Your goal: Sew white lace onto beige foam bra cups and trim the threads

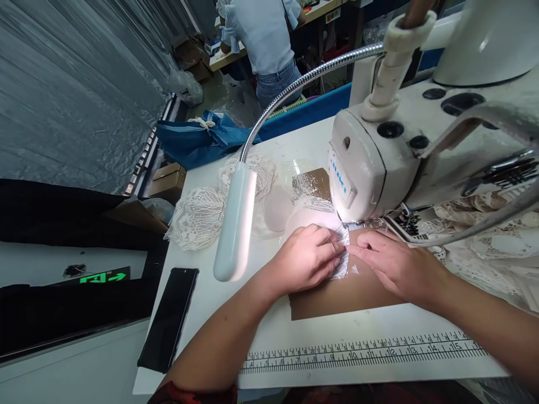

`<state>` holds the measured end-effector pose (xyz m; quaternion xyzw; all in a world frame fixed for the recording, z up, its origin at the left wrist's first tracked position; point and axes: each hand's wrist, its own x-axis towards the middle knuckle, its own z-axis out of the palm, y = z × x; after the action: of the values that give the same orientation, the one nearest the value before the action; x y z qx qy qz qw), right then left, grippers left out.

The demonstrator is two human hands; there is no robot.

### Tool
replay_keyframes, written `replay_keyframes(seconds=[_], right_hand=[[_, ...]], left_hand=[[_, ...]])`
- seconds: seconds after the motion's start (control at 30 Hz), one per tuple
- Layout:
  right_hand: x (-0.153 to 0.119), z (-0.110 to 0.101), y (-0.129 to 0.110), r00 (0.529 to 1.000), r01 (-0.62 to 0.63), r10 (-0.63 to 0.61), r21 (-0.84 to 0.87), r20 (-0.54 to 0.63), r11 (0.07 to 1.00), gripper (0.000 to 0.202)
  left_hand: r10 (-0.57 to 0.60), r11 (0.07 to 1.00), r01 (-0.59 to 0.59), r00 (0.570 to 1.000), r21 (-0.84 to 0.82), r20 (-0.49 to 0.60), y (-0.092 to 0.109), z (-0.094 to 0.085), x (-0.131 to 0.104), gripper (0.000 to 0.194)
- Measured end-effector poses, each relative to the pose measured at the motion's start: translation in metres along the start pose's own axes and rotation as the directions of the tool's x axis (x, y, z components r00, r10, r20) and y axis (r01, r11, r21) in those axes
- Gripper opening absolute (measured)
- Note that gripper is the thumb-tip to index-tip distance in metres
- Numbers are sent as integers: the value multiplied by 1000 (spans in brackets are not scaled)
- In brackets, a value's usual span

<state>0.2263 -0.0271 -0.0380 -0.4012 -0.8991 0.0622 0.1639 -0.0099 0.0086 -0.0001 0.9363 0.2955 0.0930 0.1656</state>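
Observation:
Both my hands work at the needle area of a white sewing machine (357, 168). My left hand (309, 258) lies with bent fingers pressed together on a small white printed piece (343, 264). Just to its right, my right hand (389, 261) has its index finger stretched toward the same piece, its tip close to my left fingertips. Under both hands is a brown sheet (328, 300). A pale pink rounded piece (301, 219) lies behind my left hand. The needle itself is too small to make out.
A lamp (236, 224) on a bendable metal neck hangs left of my hands. White lace (197, 219) lies behind it, more lace (497, 241) at right. A black phone (168, 320) rests front left. A ruler strip (362, 353) runs along the front edge. A person (267, 45) is beyond.

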Motion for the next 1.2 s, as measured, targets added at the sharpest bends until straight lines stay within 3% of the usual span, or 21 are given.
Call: replay_keyframes(seconds=[0.27,0.43,0.6,0.7,0.9,1.07,1.2], right_hand=[[6,-5,-4,994,51,-60,-103,-92,993,49],[2,2,-3,991,20,-38,-141,-129,990,47],[5,6,-3,969,-56,-13,-269,-248,961,46],[5,9,-2,977,-96,29,-315,-211,944,44],[-7,20,5,958,-193,143,-191,-247,962,48],[-13,15,9,985,-117,105,-85,-138,989,49],[-14,11,9,992,-98,97,-11,-78,995,47]], left_hand=[[90,979,-93,996,183,27,-7,5,3,38],[50,983,-57,998,176,46,-5,2,3,43],[-17,982,9,999,190,41,-1,4,5,49],[-30,978,21,999,208,40,-1,5,7,52],[-40,976,43,999,212,-16,-6,7,6,56],[3,987,12,996,157,-90,-7,10,2,49],[-10,997,17,996,81,-91,-2,11,0,38]])
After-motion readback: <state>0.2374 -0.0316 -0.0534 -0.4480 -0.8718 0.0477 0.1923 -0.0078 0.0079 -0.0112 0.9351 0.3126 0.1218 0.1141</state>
